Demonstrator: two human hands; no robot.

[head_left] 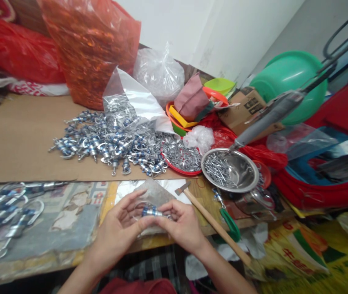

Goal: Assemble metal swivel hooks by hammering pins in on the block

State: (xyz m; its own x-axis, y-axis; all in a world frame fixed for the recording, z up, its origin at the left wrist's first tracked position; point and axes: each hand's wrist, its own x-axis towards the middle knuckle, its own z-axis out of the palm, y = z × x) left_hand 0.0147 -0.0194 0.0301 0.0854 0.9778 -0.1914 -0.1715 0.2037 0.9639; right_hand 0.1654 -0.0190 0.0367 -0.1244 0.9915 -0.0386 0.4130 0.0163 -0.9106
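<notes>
Between both hands, over a grey metal plate (155, 192), is a blue-and-silver metal fitting (152, 211) lying sideways. My left hand (120, 222) holds its left part, thumb along the near side and fingers curved behind. The right end is pinched by my right hand (181, 222). A hammer (213, 222) with a wooden handle lies just right of my right hand. Beyond the hands a large heap of similar fittings (109, 143) covers part of the cardboard (17, 139). More large fittings (11, 212) lie at the left on the worn table edge.
A red plate of small metal pieces (183, 157) and a steel bowl (247, 175) of pins stand behind, to the right. A grey-handled tool (268, 118) slants above the bowl. A green-handled item (230, 224) lies right of the hammer. Plastic bags (91, 49) stand at the back.
</notes>
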